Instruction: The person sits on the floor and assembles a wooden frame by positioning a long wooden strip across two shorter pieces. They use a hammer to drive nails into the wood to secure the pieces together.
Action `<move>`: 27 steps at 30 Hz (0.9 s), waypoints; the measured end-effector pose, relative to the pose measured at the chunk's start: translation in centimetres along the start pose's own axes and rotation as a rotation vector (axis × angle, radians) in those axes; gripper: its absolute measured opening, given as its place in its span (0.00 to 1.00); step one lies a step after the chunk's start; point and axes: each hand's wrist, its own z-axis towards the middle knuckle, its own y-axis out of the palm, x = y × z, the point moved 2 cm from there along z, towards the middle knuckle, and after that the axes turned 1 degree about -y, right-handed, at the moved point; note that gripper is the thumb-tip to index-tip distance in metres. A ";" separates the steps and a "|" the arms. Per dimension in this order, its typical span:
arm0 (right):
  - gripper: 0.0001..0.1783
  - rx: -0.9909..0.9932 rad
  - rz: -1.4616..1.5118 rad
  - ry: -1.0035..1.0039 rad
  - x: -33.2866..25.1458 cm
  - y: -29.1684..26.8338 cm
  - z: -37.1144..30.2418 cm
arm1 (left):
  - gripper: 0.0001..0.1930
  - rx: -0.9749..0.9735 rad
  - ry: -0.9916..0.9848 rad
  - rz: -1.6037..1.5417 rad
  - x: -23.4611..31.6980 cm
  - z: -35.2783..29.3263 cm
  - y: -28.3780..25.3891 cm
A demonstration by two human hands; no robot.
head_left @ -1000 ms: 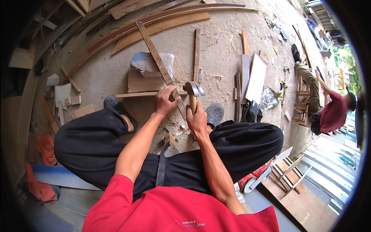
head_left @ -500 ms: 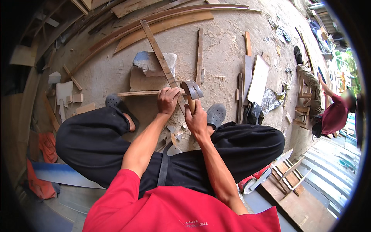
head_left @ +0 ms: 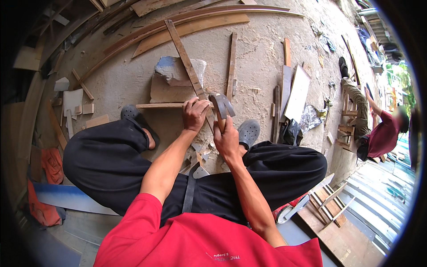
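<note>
My right hand is closed around the wooden handle of a claw hammer, gripping it high, close below the dark metal head. My left hand is closed at a long wooden strip, its fingers bent against the strip's edge beside the hammer head. Whether a nail sits in those fingertips is too small to tell. The strip slants from the far left down between my hands and crosses a thin wooden board. Behind that board stands a rough concrete block, with the strip resting over it.
Long planks lie across the far floor, and a narrow batten lies right of the block. A white board and crumpled foil are farther right. Wood scraps litter the ground between my feet. Another person sits at the right.
The view has shifted slightly. My left fingers have lifted and bent a little more at the strip. My right hand and the hammer stay almost in place.
</note>
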 end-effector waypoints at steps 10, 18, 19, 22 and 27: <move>0.15 -0.023 -0.038 0.050 0.8 -0.1 0.2 | 0.29 -0.204 0.070 -0.010 -1.0 0.8 -0.8; 0.18 0.030 0.004 0.090 1.8 -0.1 1.0 | 0.58 -0.653 0.022 0.137 -4.6 4.5 -1.9; 0.17 0.022 0.021 0.119 2.2 0.0 1.1 | 0.59 -0.638 0.032 0.167 -4.4 4.5 -1.8; 0.17 0.034 0.054 0.164 2.8 -0.1 1.1 | 0.54 -0.589 0.039 0.174 -4.0 4.0 -2.0; 0.17 0.091 0.061 0.169 3.5 -0.3 1.0 | 0.28 -0.391 -0.146 -0.112 -5.1 3.7 -1.1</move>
